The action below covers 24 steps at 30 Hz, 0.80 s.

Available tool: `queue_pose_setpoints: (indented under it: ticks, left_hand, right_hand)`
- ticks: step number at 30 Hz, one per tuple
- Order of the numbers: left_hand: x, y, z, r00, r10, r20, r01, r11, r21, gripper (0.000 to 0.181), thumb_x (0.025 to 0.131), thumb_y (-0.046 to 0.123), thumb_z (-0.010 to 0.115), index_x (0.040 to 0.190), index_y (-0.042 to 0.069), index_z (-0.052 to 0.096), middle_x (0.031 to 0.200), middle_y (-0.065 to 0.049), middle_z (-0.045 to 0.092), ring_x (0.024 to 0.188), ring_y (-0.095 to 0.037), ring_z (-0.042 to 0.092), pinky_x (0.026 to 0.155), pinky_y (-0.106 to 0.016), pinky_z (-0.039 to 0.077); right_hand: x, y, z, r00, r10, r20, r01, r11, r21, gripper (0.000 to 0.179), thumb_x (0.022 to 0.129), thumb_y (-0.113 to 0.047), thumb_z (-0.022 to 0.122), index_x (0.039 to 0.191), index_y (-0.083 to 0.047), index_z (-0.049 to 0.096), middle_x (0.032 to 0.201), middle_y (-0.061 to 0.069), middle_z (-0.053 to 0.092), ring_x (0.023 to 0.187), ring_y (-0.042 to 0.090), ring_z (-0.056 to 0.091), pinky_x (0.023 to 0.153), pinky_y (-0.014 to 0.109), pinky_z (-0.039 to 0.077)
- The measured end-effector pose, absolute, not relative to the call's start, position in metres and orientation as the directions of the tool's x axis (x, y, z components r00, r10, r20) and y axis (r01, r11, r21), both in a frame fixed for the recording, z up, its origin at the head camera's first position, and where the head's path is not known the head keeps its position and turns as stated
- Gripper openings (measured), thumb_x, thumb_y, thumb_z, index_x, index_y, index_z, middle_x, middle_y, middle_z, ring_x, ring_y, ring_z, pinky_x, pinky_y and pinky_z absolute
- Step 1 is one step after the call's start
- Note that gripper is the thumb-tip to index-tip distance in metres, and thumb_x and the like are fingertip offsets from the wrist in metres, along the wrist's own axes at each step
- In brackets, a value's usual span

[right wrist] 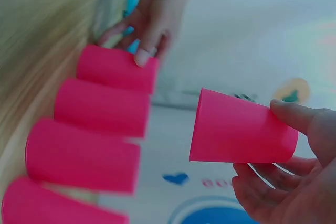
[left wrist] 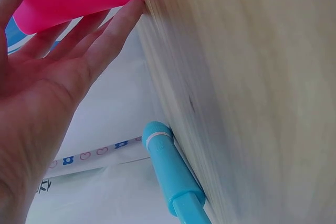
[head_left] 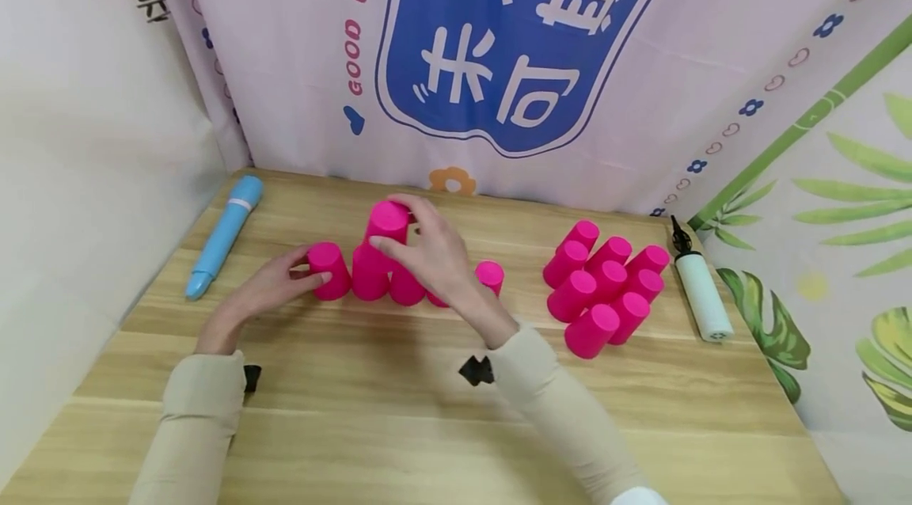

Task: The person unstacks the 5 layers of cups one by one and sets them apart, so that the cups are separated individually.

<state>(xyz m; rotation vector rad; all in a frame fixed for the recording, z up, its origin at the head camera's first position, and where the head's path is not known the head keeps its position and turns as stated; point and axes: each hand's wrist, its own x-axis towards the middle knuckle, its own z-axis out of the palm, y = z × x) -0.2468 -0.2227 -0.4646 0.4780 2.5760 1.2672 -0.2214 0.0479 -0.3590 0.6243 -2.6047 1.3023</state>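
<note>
An inverted magenta cup (head_left: 389, 218), its long axis near upright, is held above the left part of a row of matching cups (head_left: 404, 289), pinched between right hand (head_left: 440, 256) thumb and fingers; the row's leftmost cup (head_left: 329, 274) is lightly gripped by the left hand (head_left: 274, 283).

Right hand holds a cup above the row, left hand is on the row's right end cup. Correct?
Wrong end: the left hand is on the left end cup, as the head view shows. The right hand does hold a cup above the row.
</note>
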Motion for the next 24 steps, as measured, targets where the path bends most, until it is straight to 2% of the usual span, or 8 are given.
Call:
queue_pose_setpoints:
  ticks: [4,9,13,16,19,21,24]
  left_hand:
    - [-0.248,-0.221,-0.464,-0.918,0.389,-0.079,0.178,0.582,0.793,0.071,0.095,0.041,0.058,0.148,0.003,0.031,0.145,-0.026,0.038,0.128,-0.05,0.04,0.101,-0.06,0.04]
    - [-0.251,-0.219,-0.464,-0.92,0.382,-0.088,0.176,0.602,0.779,0.073,0.095,0.042,0.058,0.149,0.002,0.03,0.146,-0.027,0.036,0.127,-0.05,0.041,0.101,-0.06,0.039]
    - [-0.251,-0.219,-0.463,-0.922,0.378,-0.088,0.173,0.603,0.779,0.074,0.095,0.042,0.058,0.149,0.001,0.029,0.147,-0.027,0.035,0.127,-0.049,0.041,0.102,-0.06,0.039]
    - [-0.251,-0.218,-0.463,-0.918,0.386,-0.085,0.177,0.594,0.785,0.073,0.095,0.04,0.059,0.149,0.001,0.029,0.146,-0.026,0.036,0.128,-0.049,0.04,0.102,-0.06,0.038]
    - [-0.252,-0.217,-0.464,-0.915,0.394,-0.086,0.18,0.588,0.788,0.072,0.096,0.039,0.059,0.149,0.002,0.028,0.146,-0.025,0.036,0.128,-0.048,0.04,0.102,-0.06,0.038]
    - [-0.253,-0.217,-0.465,-0.915,0.395,-0.088,0.177,0.586,0.791,0.072,0.096,0.039,0.058,0.149,0.002,0.028,0.147,-0.025,0.036,0.129,-0.048,0.039,0.102,-0.06,0.038]
    - [-0.253,-0.219,-0.465,-0.914,0.395,-0.091,0.174,0.584,0.793,0.072,0.096,0.038,0.058,0.15,0.002,0.027,0.147,-0.026,0.035,0.129,-0.049,0.039,0.102,-0.06,0.038]
  right_hand:
    - [-0.209,0.087,-0.359,-0.885,-0.255,0.39,-0.465,0.52,-0.716,0.058,0.081,-0.025,0.079,0.131,-0.01,0.055,0.118,0.003,0.061,0.102,0.015,0.058,0.085,0.029,0.052]
    - [-0.189,0.14,-0.359,-0.904,-0.169,0.393,-0.414,0.571,-0.709,0.058,0.079,-0.026,0.081,0.13,-0.012,0.057,0.117,0.001,0.062,0.101,0.015,0.058,0.089,0.034,0.052]
    - [-0.171,0.18,-0.354,-0.89,-0.101,0.444,-0.4,0.638,-0.658,0.06,0.077,-0.028,0.083,0.129,-0.011,0.059,0.114,0.002,0.063,0.098,0.016,0.059,0.083,0.036,0.053]
    - [-0.154,0.212,-0.353,-0.87,-0.033,0.492,-0.375,0.692,-0.616,0.06,0.076,-0.025,0.084,0.128,-0.009,0.059,0.113,0.005,0.064,0.097,0.018,0.06,0.078,0.031,0.053]
    - [-0.136,0.245,-0.352,-0.857,0.058,0.512,-0.308,0.74,-0.598,0.061,0.076,-0.019,0.084,0.129,-0.006,0.058,0.113,0.009,0.063,0.098,0.019,0.06,0.079,0.018,0.05]
    - [-0.126,0.265,-0.352,-0.847,0.128,0.516,-0.252,0.759,-0.601,0.061,0.077,-0.016,0.083,0.131,-0.007,0.057,0.114,0.009,0.062,0.098,0.013,0.058,0.079,0.011,0.046]
    - [-0.115,0.291,-0.352,-0.815,0.218,0.536,-0.191,0.773,-0.605,0.06,0.077,-0.012,0.082,0.132,-0.008,0.057,0.115,0.01,0.061,0.097,0.003,0.054,0.081,0.008,0.043]
